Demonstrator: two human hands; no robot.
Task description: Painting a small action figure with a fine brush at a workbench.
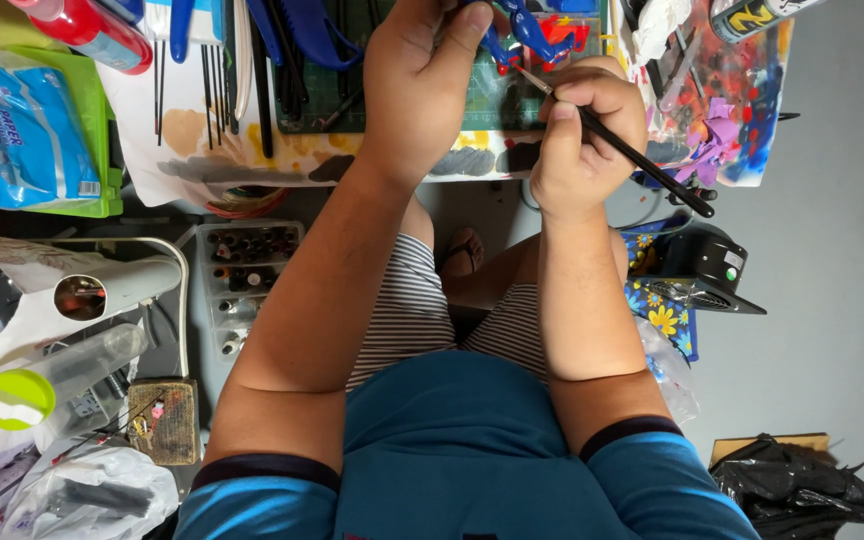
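Blue shirt cloth [472, 450] fills the bottom middle of the frame, and striped shorts [422, 310] show just above it. From there I see two bare arms reach up toward a messy table [252, 150] along the top.

I see the right hand [584, 135] in the upper middle, a bit to the right. Its fingers are curled tight and pinch a thin black paintbrush [642, 160]. The brush slants from the lower right up to the left, and its tip points at a small blue and red toy figure [532, 30] at the very top of the frame.

I see the left hand [417, 85] just left of that, top middle. It is closed like a fist, thumb up, around the lower part of the toy figure. Most of the figure is hidden by the fingers, so I cannot tell its whole shape.

A green cutting mat [482, 100] lies under both hands. A blue packet [22, 130] sits at the upper left. A clear box of small bottles [247, 270] sits left of the middle. A small black fan [702, 270] is at the right, near a foot in a sandal [465, 250] in the middle.
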